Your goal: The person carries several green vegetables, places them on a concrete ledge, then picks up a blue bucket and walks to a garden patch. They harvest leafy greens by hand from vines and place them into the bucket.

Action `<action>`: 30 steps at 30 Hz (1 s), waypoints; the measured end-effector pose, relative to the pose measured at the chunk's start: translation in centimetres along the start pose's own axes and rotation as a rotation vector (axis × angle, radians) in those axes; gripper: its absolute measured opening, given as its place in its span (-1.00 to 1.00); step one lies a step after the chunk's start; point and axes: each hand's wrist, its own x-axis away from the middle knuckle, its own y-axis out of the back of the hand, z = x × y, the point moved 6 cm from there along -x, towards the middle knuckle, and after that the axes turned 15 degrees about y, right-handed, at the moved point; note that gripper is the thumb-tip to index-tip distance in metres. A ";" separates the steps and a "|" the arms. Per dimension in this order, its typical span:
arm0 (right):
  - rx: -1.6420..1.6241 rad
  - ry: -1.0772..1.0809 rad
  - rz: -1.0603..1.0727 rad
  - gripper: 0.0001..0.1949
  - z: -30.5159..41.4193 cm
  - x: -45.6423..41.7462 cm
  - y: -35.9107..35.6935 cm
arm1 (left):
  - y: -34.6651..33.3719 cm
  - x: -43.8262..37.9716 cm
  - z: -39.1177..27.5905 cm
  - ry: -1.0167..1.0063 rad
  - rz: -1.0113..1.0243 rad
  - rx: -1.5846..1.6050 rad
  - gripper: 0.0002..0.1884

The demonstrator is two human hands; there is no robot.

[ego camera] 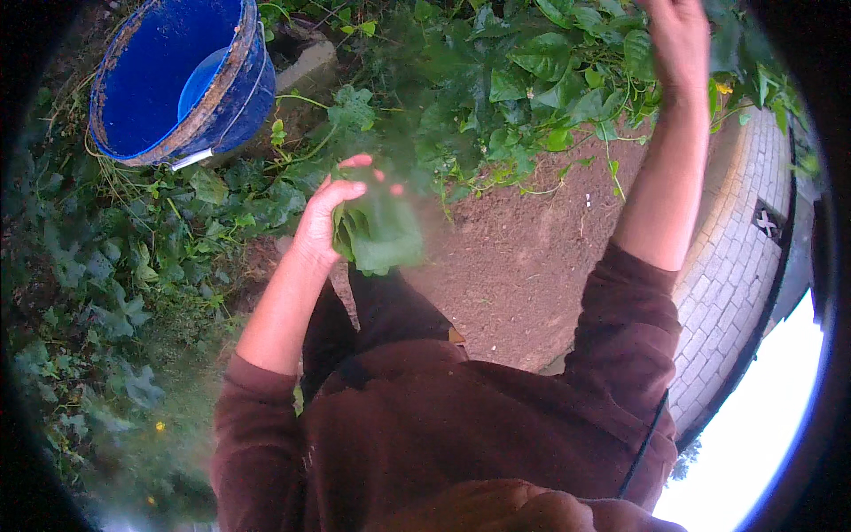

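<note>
My left hand is closed around a bunch of broad green leaves, held in front of my legs and partly blurred. My right hand is stretched far out to the upper right, over leafy vines. The top edge of the picture cuts off its fingertips, so I cannot make out whether it grips anything. Heart-shaped leaves hang close beside that hand.
A blue bucket with a dirt-caked rim and a wire handle stands tilted at upper left, a smaller blue container inside. Bare soil slopes beside my legs. Low vines cover the left; a paved path curves along the right.
</note>
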 end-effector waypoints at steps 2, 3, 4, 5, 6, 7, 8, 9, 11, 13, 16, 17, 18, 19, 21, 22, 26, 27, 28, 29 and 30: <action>0.058 -0.007 -0.016 -0.46 -1.1 -1.4 2.2 | 0.3 -0.2 0.1 0.001 -0.003 0.026 -0.46; 0.095 -0.019 -0.002 -0.49 -1.8 -1.8 2.9 | 0.4 -0.5 0.2 0.005 0.001 0.023 -0.47; 0.123 -0.033 0.013 -0.51 -2.4 -2.1 3.5 | 0.5 -0.7 0.4 0.010 0.005 0.020 -0.47; 0.144 -0.050 0.038 -0.54 -2.9 -2.1 3.8 | 0.5 -0.8 0.6 0.015 0.009 0.017 -0.48; 0.158 -0.068 0.061 -0.56 -3.6 -1.9 3.9 | 0.4 -0.8 0.6 0.024 0.007 0.020 -0.47; 0.166 -0.087 0.088 -0.58 -4.1 -1.7 3.9 | 0.3 -0.7 0.7 0.033 0.004 0.022 -0.47; 0.169 -0.110 0.125 -0.60 -4.6 -1.4 3.5 | 0.3 -0.6 0.7 0.040 0.001 0.026 -0.47; 0.181 -0.149 0.170 -0.57 -4.6 -1.2 2.7 | 0.5 -0.7 0.6 0.016 -0.027 0.005 -0.49; -0.004 -0.308 0.245 -0.52 -6.6 -0.2 1.0 | 0.7 -0.7 0.3 0.006 -0.034 0.002 -0.48; -0.249 -0.388 0.198 -0.49 -13.3 1.7 -0.8 | 0.6 -0.9 0.2 0.014 -0.031 -0.011 -0.48; -0.061 -0.438 0.615 -0.48 -16.3 1.9 -4.6 | 0.7 -1.1 0.1 0.011 -0.046 -0.011 -0.47; -0.192 -0.481 0.668 -0.57 -18.2 3.1 -5.1 | 0.6 -1.1 0.0 0.010 -0.050 -0.013 -0.47; -0.319 -0.527 0.719 -0.64 -20.5 5.0 -4.9 | 0.4 -1.1 0.0 0.012 -0.050 -0.015 -0.48; -0.457 -0.563 0.778 -0.71 -19.8 5.5 -5.9 | 0.4 -1.0 -0.2 0.005 -0.050 -0.017 -0.48; -0.587 -0.526 0.811 -0.74 -13.7 5.5 -4.8 | 0.3 -0.9 -0.4 -0.008 -0.045 -0.021 -0.48; -0.515 -0.631 0.824 -0.76 -16.2 6.5 -4.8 | 0.2 -0.8 -0.4 -0.007 -0.049 -0.022 -0.48; -0.207 -0.595 0.991 -0.79 -14.8 7.4 -4.6 | 0.3 -0.8 -0.6 0.002 -0.047 -0.014 -0.48; -0.187 -0.343 1.032 -0.76 -13.9 7.3 -5.6 | 0.4 -0.8 -0.7 -0.003 -0.051 -0.010 -0.48; -0.138 -0.304 1.007 -0.74 -13.8 7.4 -5.9 | 0.6 -0.9 -0.8 -0.013 -0.049 0.000 -0.48; -0.089 -0.266 0.980 -0.72 -13.5 7.7 -6.2 | 0.7 -0.9 -1.0 -0.022 -0.047 0.009 -0.48; -0.033 -0.238 0.952 -0.70 -12.7 7.8 -6.1 | 0.8 -1.0 -1.0 -0.021 -0.039 0.016 -0.48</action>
